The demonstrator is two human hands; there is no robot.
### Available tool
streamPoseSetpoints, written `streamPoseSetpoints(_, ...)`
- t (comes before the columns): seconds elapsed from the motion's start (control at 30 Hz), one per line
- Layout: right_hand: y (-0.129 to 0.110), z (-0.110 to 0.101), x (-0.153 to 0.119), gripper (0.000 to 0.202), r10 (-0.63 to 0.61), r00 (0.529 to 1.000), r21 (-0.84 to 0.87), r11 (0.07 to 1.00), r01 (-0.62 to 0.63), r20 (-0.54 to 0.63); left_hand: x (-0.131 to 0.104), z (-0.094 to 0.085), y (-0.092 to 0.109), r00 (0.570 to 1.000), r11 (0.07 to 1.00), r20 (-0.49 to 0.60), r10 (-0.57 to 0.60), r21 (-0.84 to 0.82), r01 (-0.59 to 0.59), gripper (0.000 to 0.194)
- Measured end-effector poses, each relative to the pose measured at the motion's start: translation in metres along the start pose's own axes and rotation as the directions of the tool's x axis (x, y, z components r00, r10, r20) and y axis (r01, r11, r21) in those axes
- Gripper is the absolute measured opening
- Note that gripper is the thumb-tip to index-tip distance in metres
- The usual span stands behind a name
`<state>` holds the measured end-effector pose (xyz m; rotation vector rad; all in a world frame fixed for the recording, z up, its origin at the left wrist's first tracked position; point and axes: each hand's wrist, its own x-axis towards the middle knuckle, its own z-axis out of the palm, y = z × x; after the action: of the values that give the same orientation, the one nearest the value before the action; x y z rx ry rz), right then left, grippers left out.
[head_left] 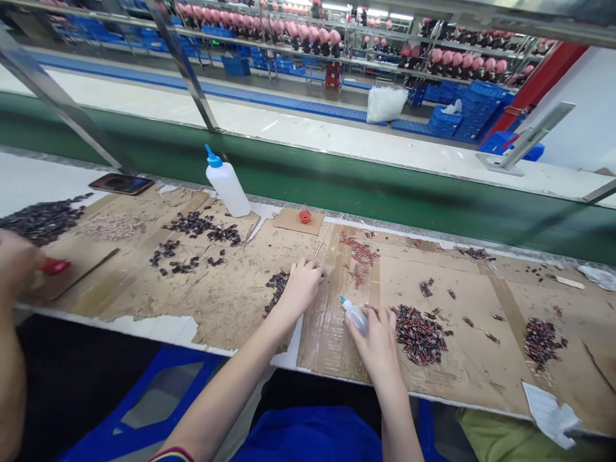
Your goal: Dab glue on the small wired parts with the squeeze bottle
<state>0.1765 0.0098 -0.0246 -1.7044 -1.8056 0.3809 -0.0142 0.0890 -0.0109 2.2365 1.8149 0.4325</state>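
My right hand [378,337] is closed around a small squeeze bottle [355,314] with a blue tip, which points up and to the left. Just right of it lies a heap of small red-and-black parts [421,337]. My left hand [303,285] is low over the cardboard with its fingers curled together; what they hold, if anything, is hidden. Beside its wrist is a pile of small black parts [276,289], partly covered by the arm. Small red parts [357,250] are scattered beyond and between my hands, near a thin stick [322,240].
A large white bottle [228,186] with a blue nozzle stands at the back left. A red cap [305,217] sits on a cardboard piece. A phone [121,184] lies farther left. At the left edge, a co-worker's hand [19,260] is beside a red object [54,265].
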Motion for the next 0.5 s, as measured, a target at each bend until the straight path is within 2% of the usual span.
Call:
streamPoseSetpoints(0.07,-0.001,-0.005,-0.002,0.033,0.054,0.998,0.091,0.994,-0.053,-0.009,0.004,0.0,0.001,1.0,0.999,0.029,0.008,0.034,-0.009,0.016)
streamPoseSetpoints(0.13,-0.003,-0.014,-0.003,0.036,0.174,0.985,0.227,0.958,-0.173,0.017,0.006,-0.001,0.001,0.999,0.999,0.038,0.03,0.032,-0.031,0.017)
streamPoseSetpoints(0.23,-0.006,-0.025,-0.004,0.041,0.322,0.946,0.467,0.83,-0.305,0.045,0.002,-0.001,0.006,0.994,0.992,0.03,0.108,-0.075,-0.105,0.015)
streamPoseSetpoints(0.37,-0.005,-0.031,-0.003,0.04,0.432,0.902,0.7,0.648,-0.301,-0.012,-0.015,0.009,0.021,0.985,0.922,-0.007,0.173,-0.35,-0.165,0.012)
streamPoseSetpoints(0.5,-0.003,-0.033,-0.002,0.039,0.486,0.873,0.795,0.546,-0.264,-0.043,-0.034,0.023,0.033,0.992,0.884,-0.006,0.123,-0.454,-0.112,0.008)
